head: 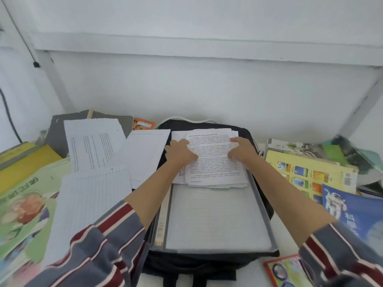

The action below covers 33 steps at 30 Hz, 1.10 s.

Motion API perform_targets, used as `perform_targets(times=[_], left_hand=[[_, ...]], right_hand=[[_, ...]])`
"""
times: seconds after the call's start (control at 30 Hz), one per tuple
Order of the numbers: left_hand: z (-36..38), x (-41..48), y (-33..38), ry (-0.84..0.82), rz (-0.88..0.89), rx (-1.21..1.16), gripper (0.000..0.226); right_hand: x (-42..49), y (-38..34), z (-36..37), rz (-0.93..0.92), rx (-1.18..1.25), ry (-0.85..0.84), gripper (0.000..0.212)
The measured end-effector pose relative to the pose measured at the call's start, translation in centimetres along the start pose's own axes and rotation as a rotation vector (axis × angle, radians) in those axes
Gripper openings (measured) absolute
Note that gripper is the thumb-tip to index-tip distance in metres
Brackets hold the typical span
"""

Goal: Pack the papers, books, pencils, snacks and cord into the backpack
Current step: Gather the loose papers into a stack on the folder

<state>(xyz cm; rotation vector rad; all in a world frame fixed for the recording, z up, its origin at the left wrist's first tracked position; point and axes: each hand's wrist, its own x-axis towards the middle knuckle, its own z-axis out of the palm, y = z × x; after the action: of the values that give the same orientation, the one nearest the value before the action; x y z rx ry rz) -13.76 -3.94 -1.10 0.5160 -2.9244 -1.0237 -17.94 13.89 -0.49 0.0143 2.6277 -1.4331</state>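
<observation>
1. Papers [213, 170]: a printed stack is held over the far half of the open backpack [207, 264], above a lined pad [217, 220] already inside. Whether it rests on the pad cannot be told.
2. The stack's left edge is gripped by the left hand [180, 152] and its right edge by the right hand [242, 151], fingers curled onto the top sheet.
3. The stack's edges are seen uneven and fanned at the near end. Risk: sheets could be creased or slipped out if pushed in unsquared.
4. Risk: far corners could be caught on the backpack's far rim if the stack is slid further.
5. Loose sheets [93, 141] are spread at left, overlapping, near the left sleeve [107, 245]. Risk: they could be swept off or scattered by it.
6. The cord [186, 119] and a snack [144, 124] lie at the far side, with books [310, 170] at right. Risk: flat papers could be bent once these heavier things are loaded on top.
</observation>
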Motion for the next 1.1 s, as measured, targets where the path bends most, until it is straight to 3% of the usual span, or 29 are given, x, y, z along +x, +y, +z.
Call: perform_targets(times=[0.1,0.3,0.57,0.97,1.1], left_hand=[[0.2,0.1,0.1,0.031,-0.055,0.057,0.067],[-0.1,0.8,0.7,0.004,-0.126,-0.05,0.087],[-1.0,1.1,0.2,0.006,-0.173,-0.279,0.081],[-1.8,-0.7,0.3,-0.031,0.129,-0.661,0.052],[-3.1,-1.8,0.7,-0.057,0.172,-0.875,0.045]], right_hand=[[0.0,-0.1,-0.2,-0.007,-0.014,-0.015,0.061],[0.1,0.0,0.7,-0.014,0.126,-0.1,0.066],[0.3,-0.1,1.9,-0.023,0.17,-0.115,0.068],[-1.1,-0.2,1.9,-0.078,0.407,-0.007,0.052],[-1.9,-0.7,0.4,-0.052,0.575,-0.136,0.046]])
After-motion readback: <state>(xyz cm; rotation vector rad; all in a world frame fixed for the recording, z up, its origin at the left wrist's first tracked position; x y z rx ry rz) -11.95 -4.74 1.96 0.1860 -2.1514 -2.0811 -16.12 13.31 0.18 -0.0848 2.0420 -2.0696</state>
